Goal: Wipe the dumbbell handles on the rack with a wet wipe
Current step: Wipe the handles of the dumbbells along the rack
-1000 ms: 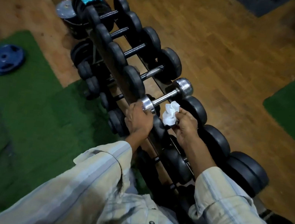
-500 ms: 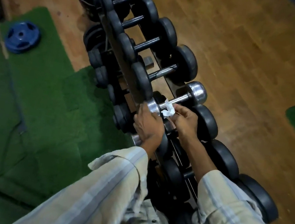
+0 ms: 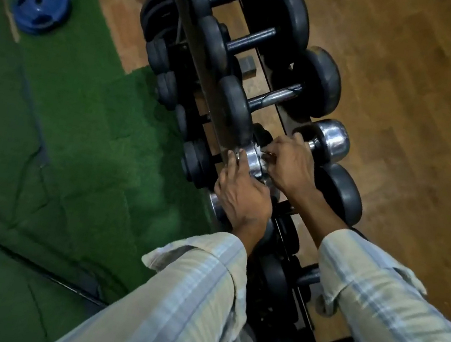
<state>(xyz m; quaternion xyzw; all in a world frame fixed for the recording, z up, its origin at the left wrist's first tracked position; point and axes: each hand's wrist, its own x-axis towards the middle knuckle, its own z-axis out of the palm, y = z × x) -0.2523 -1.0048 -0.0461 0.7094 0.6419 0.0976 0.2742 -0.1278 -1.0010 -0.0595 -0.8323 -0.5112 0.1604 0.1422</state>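
Note:
A chrome dumbbell point(image 3: 331, 139) lies across the top tier of the black rack point(image 3: 204, 77), between black rubber dumbbells point(image 3: 316, 81). My right hand point(image 3: 288, 163) is wrapped around its handle with the white wet wipe point(image 3: 264, 162) bunched under the fingers; only a small scrap of wipe shows. My left hand point(image 3: 240, 197) grips the near chrome head point(image 3: 251, 161) of the same dumbbell. The handle itself is hidden by my right hand.
More black dumbbells point(image 3: 340, 190) fill the rack toward me and on the lower tier point(image 3: 195, 163). A blue weight plate point(image 3: 41, 4) lies on the green turf mat point(image 3: 61, 128) to the left. Wooden floor point(image 3: 412, 82) lies to the right.
My right hand moved from beside the handle onto it, closing the wipe around the bar. My head came closer and tilted down; the wipes pack at the rack's far end has left the frame.

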